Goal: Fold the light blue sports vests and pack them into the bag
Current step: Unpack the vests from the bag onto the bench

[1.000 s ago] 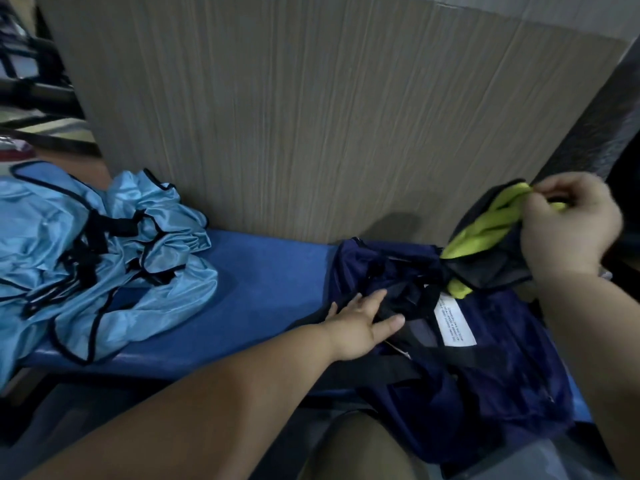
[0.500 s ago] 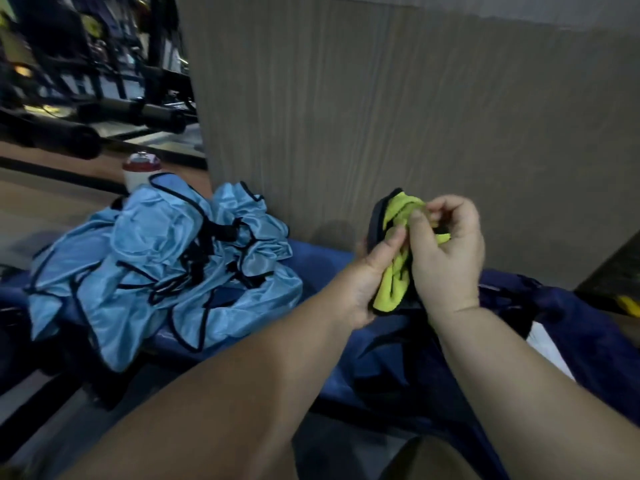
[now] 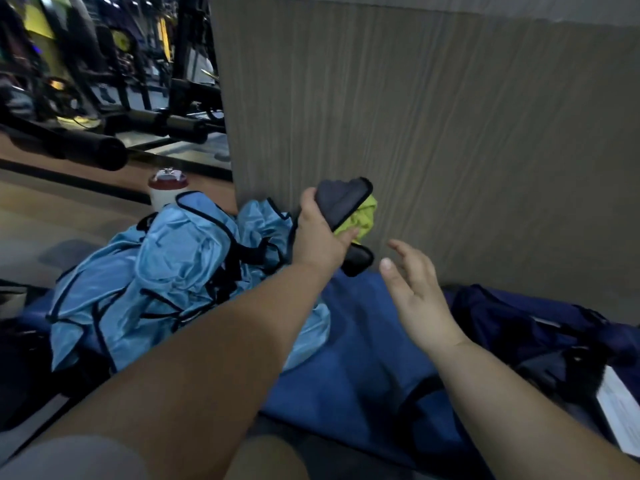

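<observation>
- Left hand [image 3: 320,237] grips a dark pouch [image 3: 341,202], possibly a garment; right hand [image 3: 415,292] spread, empty.
- Step: likely clearing it aside; next, grab a vest [image 3: 173,258] to fold.

We see a blue padded bench [image 3: 363,341]. On its left lies a crumpled heap of shiny light blue vests with black trim [image 3: 180,265], and on its right a dark navy fabric bag [image 3: 519,317].

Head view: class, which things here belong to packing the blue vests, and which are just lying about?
Job: vests, bag, bench under them.
Lying about: cup, bar, black-and-yellow bundle held in the left hand.
</observation>
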Action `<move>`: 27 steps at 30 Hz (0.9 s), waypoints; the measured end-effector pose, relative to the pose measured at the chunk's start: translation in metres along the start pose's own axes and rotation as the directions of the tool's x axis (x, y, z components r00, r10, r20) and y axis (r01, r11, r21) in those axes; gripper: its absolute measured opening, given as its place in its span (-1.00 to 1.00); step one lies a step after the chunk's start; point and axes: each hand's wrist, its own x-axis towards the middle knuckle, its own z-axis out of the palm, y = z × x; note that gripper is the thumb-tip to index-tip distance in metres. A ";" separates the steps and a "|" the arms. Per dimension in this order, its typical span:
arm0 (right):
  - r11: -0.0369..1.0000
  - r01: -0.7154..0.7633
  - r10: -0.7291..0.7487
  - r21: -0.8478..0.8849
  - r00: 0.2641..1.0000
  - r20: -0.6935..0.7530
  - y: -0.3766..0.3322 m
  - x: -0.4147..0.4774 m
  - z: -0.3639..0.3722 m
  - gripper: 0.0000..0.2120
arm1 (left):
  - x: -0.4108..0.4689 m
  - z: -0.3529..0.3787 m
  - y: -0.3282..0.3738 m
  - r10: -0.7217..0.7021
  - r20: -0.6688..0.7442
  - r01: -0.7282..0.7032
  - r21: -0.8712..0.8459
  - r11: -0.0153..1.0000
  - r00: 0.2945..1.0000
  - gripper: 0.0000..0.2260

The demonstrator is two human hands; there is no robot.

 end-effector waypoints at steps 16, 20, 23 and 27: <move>0.762 -0.169 0.308 -0.626 0.944 0.120 0.096 0.009 -0.028 -0.49 | 0.066 0.001 -0.092 -0.065 0.241 -0.223 0.952 0.209 0.968 -0.59; 0.746 -0.257 0.321 -0.615 0.947 -0.005 0.108 0.007 -0.051 -0.55 | 0.039 0.038 -0.065 0.081 0.279 -0.286 0.861 0.420 0.957 -0.54; 0.699 -0.304 0.293 -0.647 0.947 -0.129 0.119 0.000 -0.082 -0.57 | -0.009 0.088 -0.037 0.154 0.517 -0.499 0.639 0.585 0.842 -0.47; 0.633 -0.435 0.287 -0.640 0.900 -0.327 0.125 -0.029 -0.144 -0.58 | -0.095 0.145 -0.003 0.006 0.748 -0.465 0.408 0.786 0.664 -0.46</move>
